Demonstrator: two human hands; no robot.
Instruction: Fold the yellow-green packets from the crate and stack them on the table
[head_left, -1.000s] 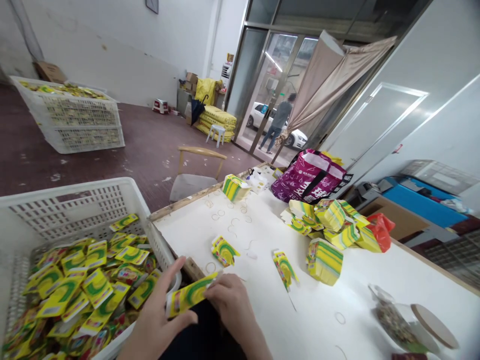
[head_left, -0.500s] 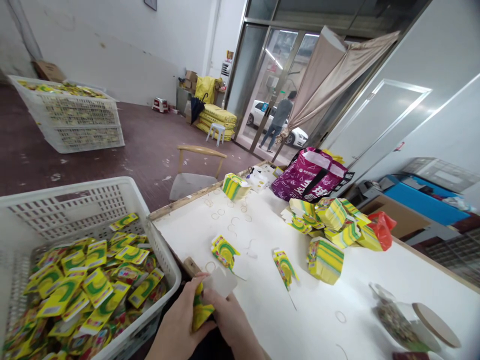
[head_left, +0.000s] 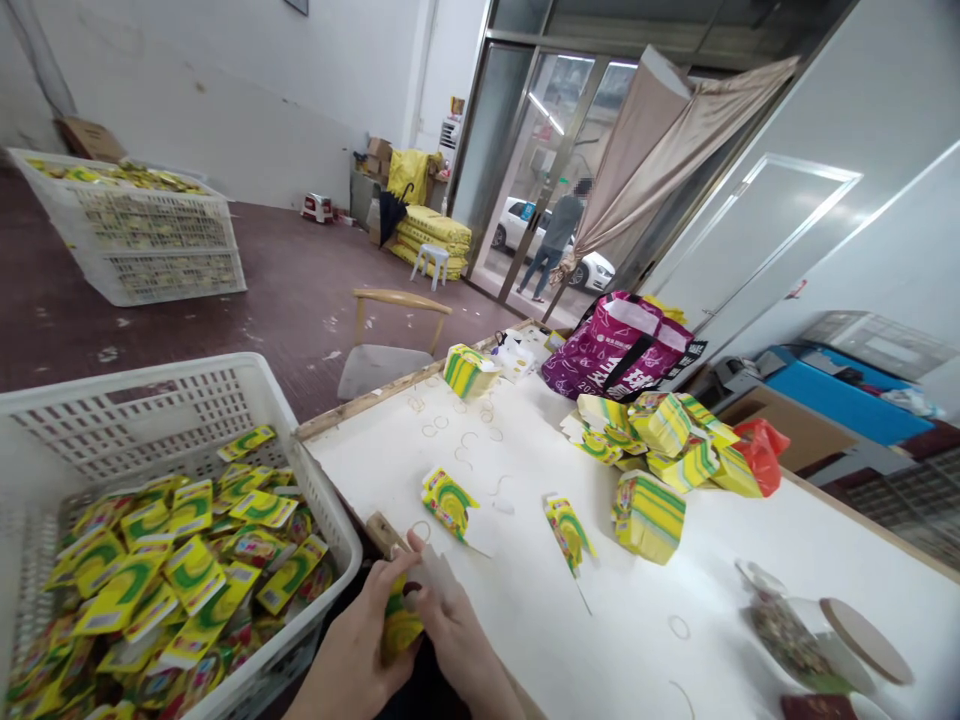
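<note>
Has a bare left hand [head_left: 373, 622] and a bare right hand [head_left: 455, 622], both with slim fingers [head_left: 390, 573] and smooth backs. Has bare lower arms [head_left: 324, 688], down to the bottom of the view. Wears dark cloth [head_left: 425, 680], almost black, in a small patch low down; too little showing to tell shirt from pants.

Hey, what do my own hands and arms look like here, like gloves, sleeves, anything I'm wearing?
Your left hand and right hand are both bare, without gloves. No sleeves show on the visible forearms, and I see no watch or bracelet. Some fingers are hidden, so I can't rule out rings.
</note>
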